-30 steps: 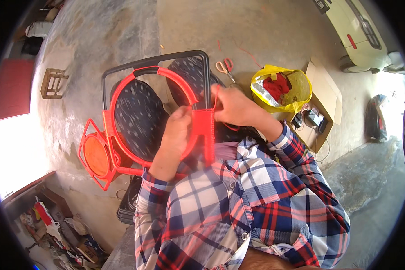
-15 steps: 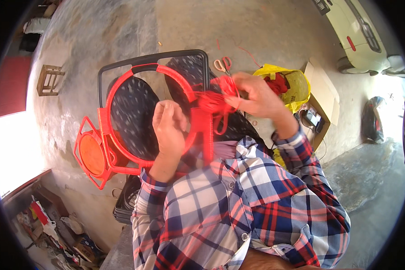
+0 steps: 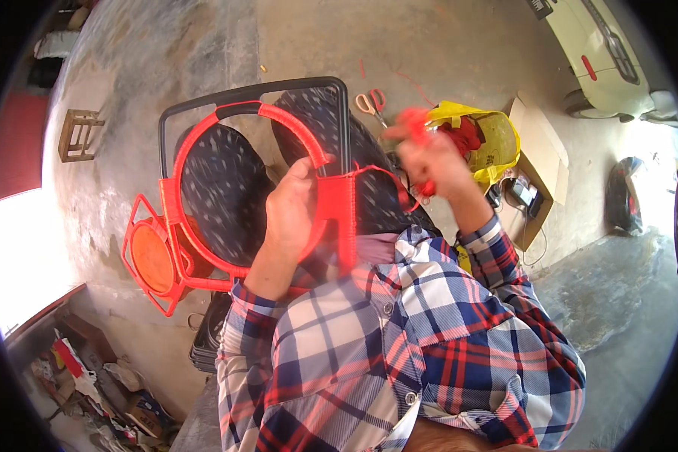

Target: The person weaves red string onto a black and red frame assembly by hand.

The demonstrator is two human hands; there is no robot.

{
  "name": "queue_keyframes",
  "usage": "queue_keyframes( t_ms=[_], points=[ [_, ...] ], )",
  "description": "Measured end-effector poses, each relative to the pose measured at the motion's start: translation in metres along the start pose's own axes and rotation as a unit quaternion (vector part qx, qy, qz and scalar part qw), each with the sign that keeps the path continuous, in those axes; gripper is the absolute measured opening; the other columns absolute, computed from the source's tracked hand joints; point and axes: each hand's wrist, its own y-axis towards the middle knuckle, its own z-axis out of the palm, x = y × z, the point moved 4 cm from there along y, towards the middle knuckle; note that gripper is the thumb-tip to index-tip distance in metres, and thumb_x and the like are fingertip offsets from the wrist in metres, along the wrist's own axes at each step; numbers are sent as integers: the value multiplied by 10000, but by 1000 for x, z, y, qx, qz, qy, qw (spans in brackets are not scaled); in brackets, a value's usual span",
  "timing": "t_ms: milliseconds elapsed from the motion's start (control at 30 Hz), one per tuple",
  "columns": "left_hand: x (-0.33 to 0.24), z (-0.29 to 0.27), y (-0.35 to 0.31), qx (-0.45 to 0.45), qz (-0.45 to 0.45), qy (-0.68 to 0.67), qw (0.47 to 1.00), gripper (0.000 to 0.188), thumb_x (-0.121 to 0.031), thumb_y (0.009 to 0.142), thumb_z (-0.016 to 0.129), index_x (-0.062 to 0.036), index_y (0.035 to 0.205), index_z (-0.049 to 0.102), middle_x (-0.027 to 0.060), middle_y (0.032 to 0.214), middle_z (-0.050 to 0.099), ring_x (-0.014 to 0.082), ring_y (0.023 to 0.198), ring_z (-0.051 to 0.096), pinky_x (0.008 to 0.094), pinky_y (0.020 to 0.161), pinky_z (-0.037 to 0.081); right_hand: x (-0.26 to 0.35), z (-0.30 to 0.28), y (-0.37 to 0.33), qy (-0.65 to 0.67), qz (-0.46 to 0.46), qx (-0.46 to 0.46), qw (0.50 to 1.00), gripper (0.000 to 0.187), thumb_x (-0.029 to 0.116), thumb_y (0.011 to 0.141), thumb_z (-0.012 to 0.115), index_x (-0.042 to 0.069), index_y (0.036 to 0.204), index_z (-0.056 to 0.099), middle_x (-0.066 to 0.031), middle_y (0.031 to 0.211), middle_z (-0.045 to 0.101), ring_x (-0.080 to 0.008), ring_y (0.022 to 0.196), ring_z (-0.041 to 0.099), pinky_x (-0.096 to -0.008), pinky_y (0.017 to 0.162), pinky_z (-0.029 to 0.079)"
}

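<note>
Across my lap lies a frame with a round ring (image 3: 182, 162) set inside a squarish black outer bar (image 3: 248, 92). Red strip is wound over most of the ring and over the outer bar's lower part; the bar's far side is bare black. My left hand (image 3: 290, 211) is closed on the right part of the ring, its fingertips partly hidden. Blurred by motion, my right hand (image 3: 438, 162) grips a bundle of red strip (image 3: 414, 124) to the right of the frame. From the wound right side, a loose length of red strip (image 3: 384, 172) runs toward that hand.
Scissors (image 3: 371, 102) lie on the floor beyond my knees. A yellow bag (image 3: 508, 147) with red material stands at right, beside an open cardboard box (image 3: 539, 218). At left are an orange-topped red-framed stool (image 3: 152, 256) and a wooden stool (image 3: 80, 135). A pale vehicle (image 3: 595, 56) stands far right.
My right hand has moved right with the red bundle, away from the frame, drawing out a length of strip. My left hand has come onto the ring's right side.
</note>
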Motion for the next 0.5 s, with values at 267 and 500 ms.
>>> queue_keyframes(
  t_ms=[267, 500],
  points=[
    [6, -10, 9, -52, -18, 37, 998, 425, -148, 829, 428, 34, 1206, 503, 215, 1088, 641, 338, 919, 663, 445, 841, 545, 1, 2, 4, -293, 21, -59, 954, 247, 287, 896, 668, 98, 762, 582, 54, 589, 495, -40, 518, 431, -231, 481, 337],
    [1, -3, 7, -51, -20, -2, 998, 482, -131, 754, 455, 27, 1207, 510, 217, 1066, 646, 350, 906, 665, 457, 835, 551, -17, 6, -31, -170, 99, -4, 980, 248, 239, 900, 662, 105, 719, 558, 37, 605, 521, -56, 527, 468, -229, 488, 345]
  ],
)
